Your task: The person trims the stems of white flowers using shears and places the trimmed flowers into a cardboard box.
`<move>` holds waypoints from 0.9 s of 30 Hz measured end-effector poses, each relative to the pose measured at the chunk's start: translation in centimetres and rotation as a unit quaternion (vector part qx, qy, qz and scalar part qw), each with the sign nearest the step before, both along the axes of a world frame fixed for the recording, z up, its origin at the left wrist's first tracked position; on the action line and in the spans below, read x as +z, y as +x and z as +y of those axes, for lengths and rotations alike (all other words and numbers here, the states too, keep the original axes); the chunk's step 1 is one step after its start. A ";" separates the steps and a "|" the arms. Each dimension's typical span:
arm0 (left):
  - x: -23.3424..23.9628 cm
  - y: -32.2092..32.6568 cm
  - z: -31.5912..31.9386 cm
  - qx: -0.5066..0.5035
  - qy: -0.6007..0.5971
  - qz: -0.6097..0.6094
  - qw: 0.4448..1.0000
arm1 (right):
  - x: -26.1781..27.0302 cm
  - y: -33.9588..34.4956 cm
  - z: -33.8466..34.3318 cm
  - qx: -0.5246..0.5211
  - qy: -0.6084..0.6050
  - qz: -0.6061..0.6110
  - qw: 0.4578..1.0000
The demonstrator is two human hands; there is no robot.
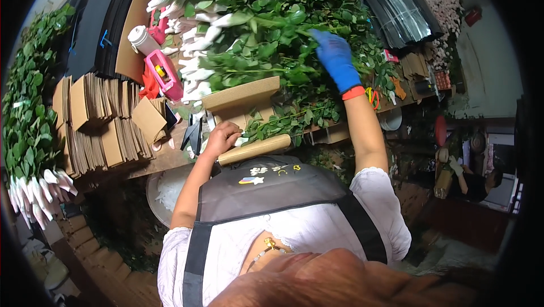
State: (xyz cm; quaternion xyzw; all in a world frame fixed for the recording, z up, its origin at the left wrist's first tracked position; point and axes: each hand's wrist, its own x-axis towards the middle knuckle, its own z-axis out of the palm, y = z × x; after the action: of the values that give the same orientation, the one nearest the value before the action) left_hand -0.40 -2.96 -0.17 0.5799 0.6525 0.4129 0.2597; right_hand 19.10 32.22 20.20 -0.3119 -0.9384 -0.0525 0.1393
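My bare left hand [224,138] rests at the left end of an open corrugated cardboard wrap [242,93], its fingers curled near the sleeved heads of some leafy stems [272,126] lying in it. Whether it grips them is hard to tell. My right hand [333,52], in a blue glove with a red cuff, reaches over the large pile of green leafy stems [263,48]; its fingertips are blurred against the leaves. Many flower heads in white mesh sleeves [197,73] point left from the pile. A black stapler-like tool [193,133] lies left of my left hand.
Stacked cardboard pieces [95,137], a pink plastic holder [165,75] and a white bottle [143,39] stand at left. Red-and-yellow-handled scissors [373,98] lie right, below dark plastic sheets [399,5]. A white tub [163,192] is under the table edge. Another person [474,184] is at far right.
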 end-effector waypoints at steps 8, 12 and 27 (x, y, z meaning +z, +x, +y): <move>0.3 -0.1 -0.1 -0.013 0.002 0.035 0.999 | 3.4 0.2 -6.3 0.125 0.025 0.115 0.985; 0.1 -0.4 0.4 -0.015 -0.007 -0.002 1.000 | 2.0 -1.8 -9.3 0.179 0.063 0.142 0.972; -0.2 -0.3 0.2 -0.005 -0.032 -0.040 0.999 | 3.3 -8.2 -14.1 0.209 0.028 -0.087 0.974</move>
State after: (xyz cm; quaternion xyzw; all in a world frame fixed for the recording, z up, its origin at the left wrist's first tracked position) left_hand -0.68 -2.72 -0.33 0.5578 0.6517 0.4129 0.3061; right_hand 10.86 18.12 23.54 -0.0986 -0.9895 -0.0755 0.0735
